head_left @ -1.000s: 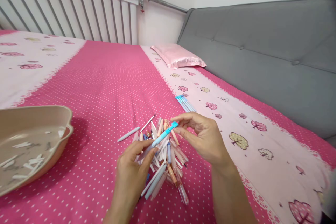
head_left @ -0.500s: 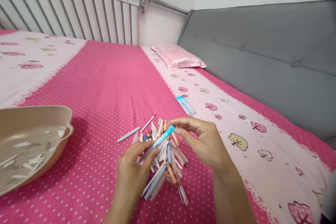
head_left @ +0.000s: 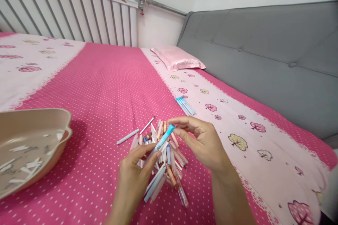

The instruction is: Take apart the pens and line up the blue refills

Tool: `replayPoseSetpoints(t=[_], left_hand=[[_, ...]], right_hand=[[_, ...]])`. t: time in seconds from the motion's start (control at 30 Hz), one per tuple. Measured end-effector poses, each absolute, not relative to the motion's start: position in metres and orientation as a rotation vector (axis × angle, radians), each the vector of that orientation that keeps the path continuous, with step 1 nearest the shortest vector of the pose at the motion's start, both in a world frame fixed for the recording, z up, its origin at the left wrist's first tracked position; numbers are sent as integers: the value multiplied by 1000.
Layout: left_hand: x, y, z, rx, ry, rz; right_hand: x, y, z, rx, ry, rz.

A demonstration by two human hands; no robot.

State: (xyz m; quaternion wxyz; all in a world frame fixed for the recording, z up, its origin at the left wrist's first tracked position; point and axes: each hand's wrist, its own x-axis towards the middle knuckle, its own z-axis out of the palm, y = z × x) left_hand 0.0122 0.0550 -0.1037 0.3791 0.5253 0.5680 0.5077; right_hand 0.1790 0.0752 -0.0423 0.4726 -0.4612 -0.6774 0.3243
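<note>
Above a loose pile of pens and pen parts, I hold a blue pen at a slant. My left hand pinches its lower barrel between thumb and fingers. At the bright blue top end, the thumb and fingertips of my right hand close on the pen. The pile under my hands mixes pink, orange, white and pale blue pieces, partly hidden by my left hand. A pale blue pen barrel and a thin white refill lie at the pile's far left side.
A beige basin holding small white pieces stands at the left. A row of several blue pens lies beyond my right hand. Farther back are a pink pillow, a grey headboard and a white radiator.
Both hands keep their hold on the blue pen, which stays almost in the same place. The whole view has shifted slightly.
</note>
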Motion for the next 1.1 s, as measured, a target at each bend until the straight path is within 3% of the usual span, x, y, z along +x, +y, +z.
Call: replayPoseSetpoints(t=[0.4, 0.67, 1.1], left_hand=[[12, 52, -98, 1109, 1301, 1243], [28, 51, -105, 1146, 1131, 1263], [62, 38, -115, 1358, 1017, 1254]], right_hand=[[172, 73, -54, -1181, -1547, 927], [159, 21, -133, -1125, -1158, 1223], [164, -16, -164, -1165, -1165, 836]])
